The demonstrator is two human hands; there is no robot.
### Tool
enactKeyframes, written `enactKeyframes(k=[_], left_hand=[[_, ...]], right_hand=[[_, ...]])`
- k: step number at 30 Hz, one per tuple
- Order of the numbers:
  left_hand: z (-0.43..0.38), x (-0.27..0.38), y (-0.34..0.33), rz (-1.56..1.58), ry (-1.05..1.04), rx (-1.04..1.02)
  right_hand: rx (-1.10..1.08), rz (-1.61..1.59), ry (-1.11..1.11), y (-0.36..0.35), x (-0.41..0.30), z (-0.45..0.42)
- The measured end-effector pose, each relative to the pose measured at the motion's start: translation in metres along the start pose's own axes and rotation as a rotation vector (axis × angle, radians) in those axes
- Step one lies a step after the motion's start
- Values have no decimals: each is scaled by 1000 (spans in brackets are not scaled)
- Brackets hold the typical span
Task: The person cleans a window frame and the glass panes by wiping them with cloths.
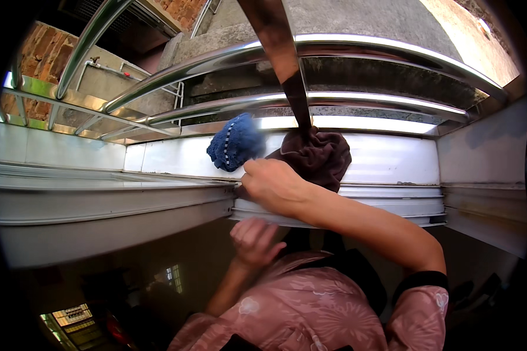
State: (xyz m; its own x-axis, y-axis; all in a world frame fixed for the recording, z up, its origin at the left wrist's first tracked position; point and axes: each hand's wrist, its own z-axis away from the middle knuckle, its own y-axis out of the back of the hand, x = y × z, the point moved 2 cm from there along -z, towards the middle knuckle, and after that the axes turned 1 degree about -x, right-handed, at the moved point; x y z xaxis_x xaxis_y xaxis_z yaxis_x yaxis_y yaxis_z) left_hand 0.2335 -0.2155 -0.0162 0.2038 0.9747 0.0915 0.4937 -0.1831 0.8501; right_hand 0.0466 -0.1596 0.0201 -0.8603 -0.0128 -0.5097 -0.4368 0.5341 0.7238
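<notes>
My right hand (270, 182) reaches across the window sill with its fingers curled. Dark brown cloth (318, 155) shows above it and at its left side, so the hand grips part of that cloth; the grip itself is mostly hidden. The rest of the cloth lies bunched on the white sill, against the foot of a metal upright. A crumpled blue towel (235, 142) with a checkered stripe is just beyond my right knuckles, its right side blurred. My left hand (254, 241) is raised near my body, blurred, with thumb and fingers apart and nothing in it.
Stainless steel guard bars (369, 46) and a metal upright (285, 66) stand beyond the white tiled sill (386, 160). A sliding window frame (114, 199) covers the left side. Aluminium tracks (391, 204) run along the near edge, and a side wall (483, 149) bounds the right.
</notes>
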Motion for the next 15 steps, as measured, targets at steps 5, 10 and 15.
enactKeyframes(k=[5, 10, 15], left_hand=[[1, -1, 5, 39, 25, 0], [6, -2, 5, 14, 40, -16], [3, -2, 7, 81, 57, -39]], right_hand=[[-57, -7, 13, -10, -8, 9], [-89, 9, 16, -29, -17, 3], [22, -204, -344, -36, -11, -3]])
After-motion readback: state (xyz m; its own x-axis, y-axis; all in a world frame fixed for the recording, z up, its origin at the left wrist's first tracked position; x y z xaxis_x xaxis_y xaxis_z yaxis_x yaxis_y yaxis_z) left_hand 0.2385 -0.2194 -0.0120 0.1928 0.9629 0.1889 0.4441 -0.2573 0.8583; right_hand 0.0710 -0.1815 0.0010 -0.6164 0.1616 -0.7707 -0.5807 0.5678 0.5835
